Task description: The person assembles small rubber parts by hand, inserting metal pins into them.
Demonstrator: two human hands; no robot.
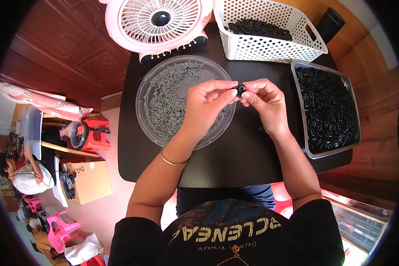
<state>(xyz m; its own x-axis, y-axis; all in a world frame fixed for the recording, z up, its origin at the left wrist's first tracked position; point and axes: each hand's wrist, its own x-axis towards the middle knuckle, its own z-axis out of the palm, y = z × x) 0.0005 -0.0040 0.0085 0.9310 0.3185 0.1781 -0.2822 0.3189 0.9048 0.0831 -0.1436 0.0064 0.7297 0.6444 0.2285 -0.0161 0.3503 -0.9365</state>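
Note:
Between my two hands, over the dark table, is a small black plastic part (240,90) with a rounded outline; its exact kind is too small to tell. My left hand (207,103) pinches it from the left with thumb and forefinger. From the other side my right hand (267,101) grips it with thumb and fingertips. Beneath my left hand lies a round clear tub (140,108) holding many small grey spring-like pieces (162,111). To the right of my right hand, a metal tray (302,113) is full of black oval plastic parts (327,108).
A white perforated basket (270,54) with black parts stands at the back right, beside a black cylinder (330,25). A pink fan (159,20) is at the back left. The dark table (226,173) ends near my body. Another person (29,177) sits far left, near a cardboard box (91,181).

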